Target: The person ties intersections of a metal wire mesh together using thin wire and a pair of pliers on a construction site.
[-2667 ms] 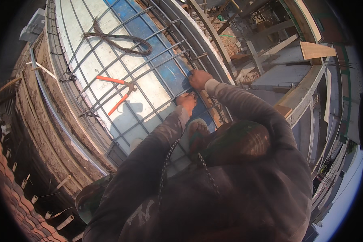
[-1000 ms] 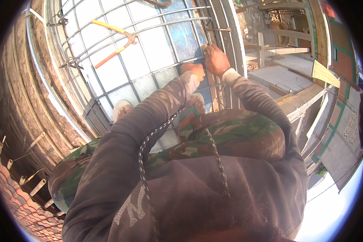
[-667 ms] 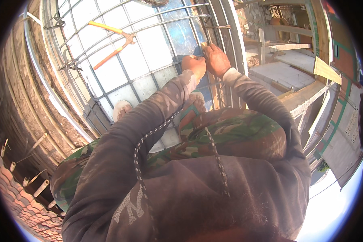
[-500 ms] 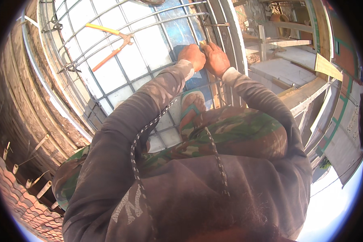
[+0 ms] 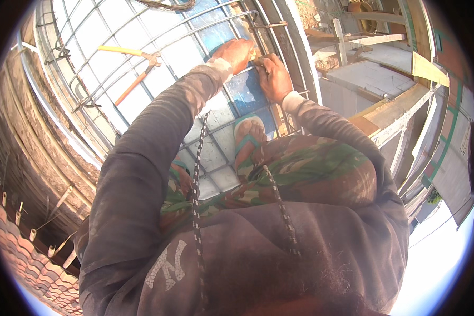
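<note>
Both hands meet at one crossing of the rebar grid (image 5: 158, 52), near the grid's right edge, upper middle of the view. Left hand (image 5: 236, 52) curled over a bar at that crossing, fingers bent down around it; what is pinched, if anything, cannot be told. Right hand (image 5: 273, 78) just beside it, nearly touching, fingers clenched on something thin at the same bar, too small to identify. The grid is a mesh of thin steel bars lying over pale formwork panels (image 5: 142, 39), with a blue sheet (image 5: 245, 89) under the bars right below the hands. Pincers with yellow and orange handles (image 5: 134, 66) lie on the grid well to the left of the hands, untouched. A foot in a green-strapped sandal (image 5: 249, 138) stands on the mesh just below the right hand; camouflage trousers (image 5: 310, 163) crouched above it. Grey hooded sweatshirt (image 5: 237, 247) fills the lower frame, two braided drawcords hanging. Rough dark wall (image 5: 34, 152) runs along the grid's left edge, red roof tiles (image 5: 21, 263) lower left. Wooden planks and concrete ledges (image 5: 379, 73) to the right, well apart from the hands.
</note>
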Demonstrator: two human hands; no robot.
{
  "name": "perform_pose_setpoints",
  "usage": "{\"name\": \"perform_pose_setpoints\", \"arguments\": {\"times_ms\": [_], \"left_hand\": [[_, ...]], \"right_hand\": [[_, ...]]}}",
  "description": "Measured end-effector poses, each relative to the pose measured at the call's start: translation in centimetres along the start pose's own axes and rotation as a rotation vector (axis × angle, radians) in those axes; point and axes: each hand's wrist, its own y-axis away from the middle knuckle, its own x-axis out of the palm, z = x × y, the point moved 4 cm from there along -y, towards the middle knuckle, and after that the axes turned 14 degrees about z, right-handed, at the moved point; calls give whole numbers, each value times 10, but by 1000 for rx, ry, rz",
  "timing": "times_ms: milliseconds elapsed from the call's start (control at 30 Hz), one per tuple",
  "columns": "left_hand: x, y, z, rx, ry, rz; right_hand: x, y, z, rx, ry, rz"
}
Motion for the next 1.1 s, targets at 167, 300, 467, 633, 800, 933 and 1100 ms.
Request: {"name": "perform_pose_setpoints", "arguments": {"times_ms": [167,300,467,633,800,933,1100], "left_hand": [[5,6,-6,46,-84,-230],[7,6,-7,-3,-53,-286],[-3,5,4,-198,140,-170],[-28,9,12,-240,251,-92],[-71,42,18,-73,124,-207],[-105,111,32,13,-55,-94],[-144,225,51,-93,-218,-7]], "right_hand": [[0,-3,-3,14,19,90],[-12,-16,5,-54,120,163],[-31,-40,13,-364,561,534],[-34,-50,10,-424,649,759],[-32,-59,5,-442,682,831],[-30,-63,-4,-515,759,817],[-26,-64,-11,-555,754,827]]}}
